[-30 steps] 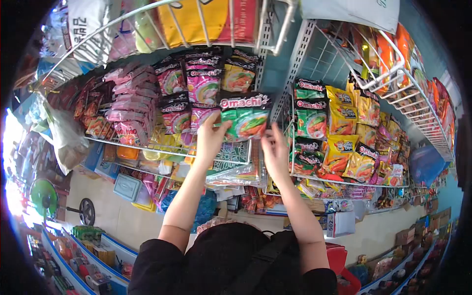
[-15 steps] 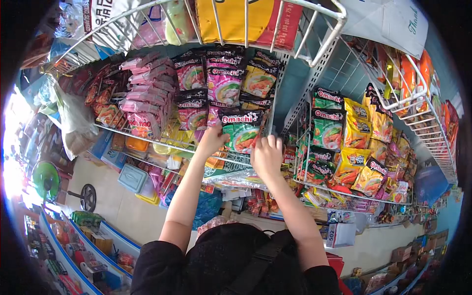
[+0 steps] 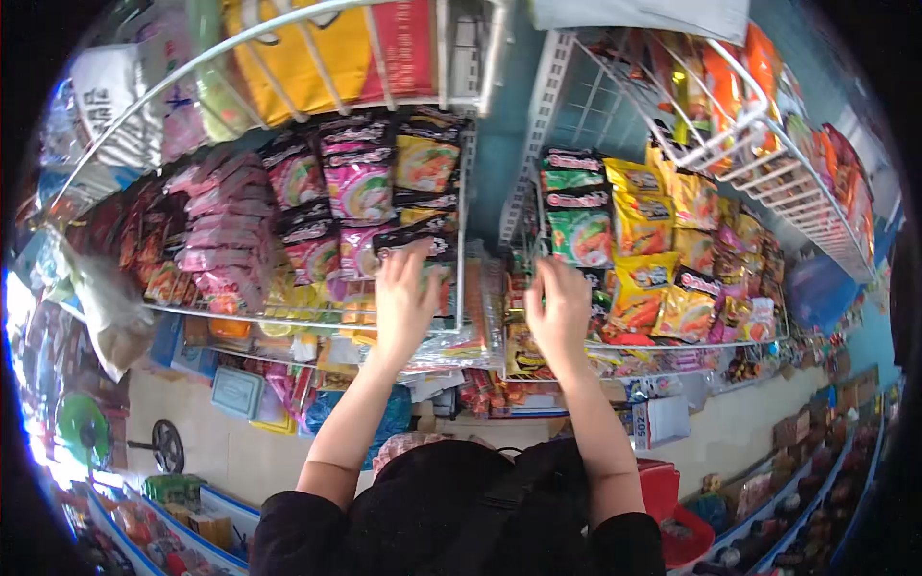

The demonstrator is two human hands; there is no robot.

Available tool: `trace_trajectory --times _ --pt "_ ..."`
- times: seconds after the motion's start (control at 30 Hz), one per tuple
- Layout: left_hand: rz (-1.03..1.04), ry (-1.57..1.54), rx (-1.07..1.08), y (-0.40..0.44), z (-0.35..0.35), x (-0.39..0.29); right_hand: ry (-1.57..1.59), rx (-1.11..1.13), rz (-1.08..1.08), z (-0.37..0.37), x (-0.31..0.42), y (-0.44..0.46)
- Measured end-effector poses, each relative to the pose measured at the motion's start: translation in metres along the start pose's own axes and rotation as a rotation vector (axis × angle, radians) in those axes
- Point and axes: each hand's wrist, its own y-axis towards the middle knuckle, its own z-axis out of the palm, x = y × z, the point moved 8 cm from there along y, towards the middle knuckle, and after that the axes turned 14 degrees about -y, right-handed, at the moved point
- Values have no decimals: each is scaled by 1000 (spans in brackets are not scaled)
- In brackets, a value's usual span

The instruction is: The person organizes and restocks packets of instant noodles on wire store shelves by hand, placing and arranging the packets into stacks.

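My left hand point(image 3: 405, 302) lies over the front of a noodle packet point(image 3: 437, 240) with a dark top, at the right end of the left wire basket point(image 3: 317, 320). Its fingers are stretched out and cover much of that packet. My right hand point(image 3: 562, 307) is held at the left side of the right wire basket point(image 3: 672, 348), beside green noodle packets point(image 3: 579, 235). The thumb stands apart from the fingers, which are slightly bent and blurred, and I see nothing held in them. Pink noodle packets point(image 3: 360, 187) stand in rows behind my left hand.
A white upright post point(image 3: 538, 125) separates the two baskets. Upper wire baskets point(image 3: 768, 144) overhang both sides. Yellow noodle packets point(image 3: 642, 288) fill the right basket's middle. A plastic bag point(image 3: 101, 307) hangs at the left. A red plastic stool point(image 3: 663, 494) is low on the right.
The view has turned to the right. My right hand has left the green Omachi packet and moved right to the other basket. My left hand has shifted from the packet's left edge onto its front.
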Motion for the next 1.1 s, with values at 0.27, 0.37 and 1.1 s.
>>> trace_trajectory --times 0.27,0.37,1.1 --pt "-51 -212 151 39 167 -30 246 114 473 55 -125 -40" --pt "-39 -170 83 43 211 -21 394 79 566 62 -122 -33" --pt "-252 -940 18 65 100 -32 316 -236 295 -26 -33 20"
